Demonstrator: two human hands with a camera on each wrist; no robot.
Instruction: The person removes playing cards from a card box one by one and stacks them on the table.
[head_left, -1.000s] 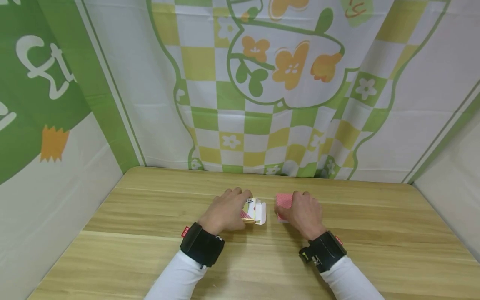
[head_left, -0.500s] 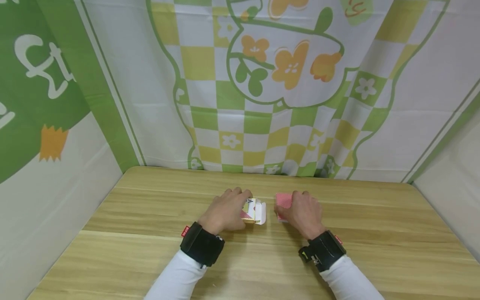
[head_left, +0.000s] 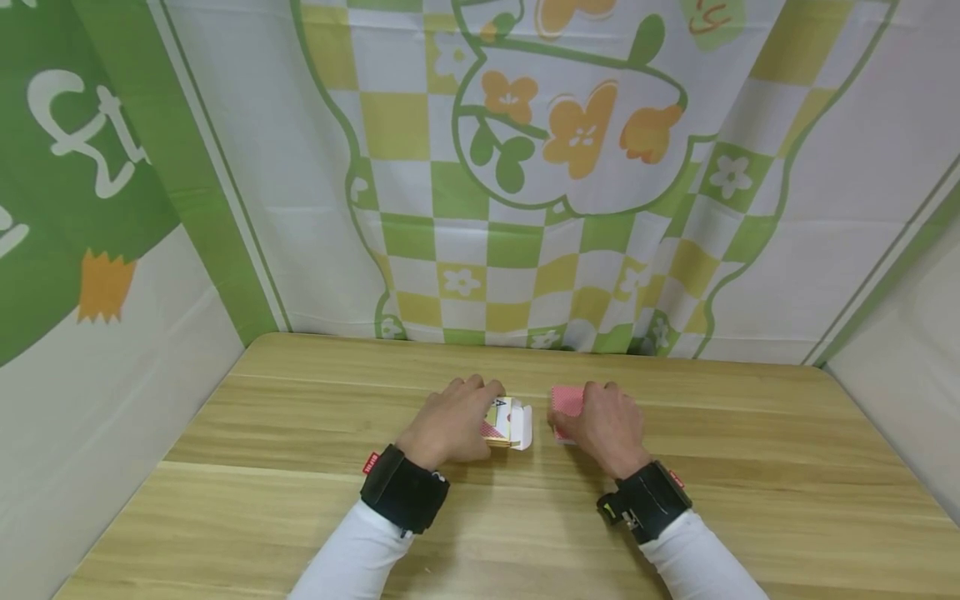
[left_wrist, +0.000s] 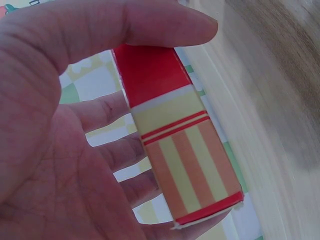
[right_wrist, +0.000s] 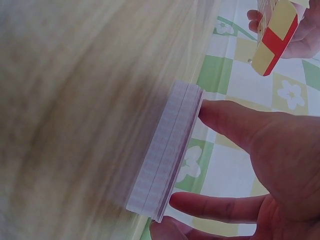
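My left hand (head_left: 453,421) grips a playing-card box (head_left: 501,423) just left of the table's middle. Its white end flap stands open toward the right. In the left wrist view the thumb lies across the box's red and striped narrow side (left_wrist: 180,145), with the fingers behind it. To the right, my right hand (head_left: 611,425) holds a red-backed deck of playing cards (head_left: 567,402) on the table. In the right wrist view the thumb and fingers meet the deck (right_wrist: 162,155) along its upper edges, and the top few cards sit slightly offset from the rest.
The wooden table (head_left: 300,517) spreads around both hands. Behind it hangs a green and yellow checked curtain (head_left: 525,275), with white cloth walls at the sides. A narrow gap of table separates the box flap from the deck.
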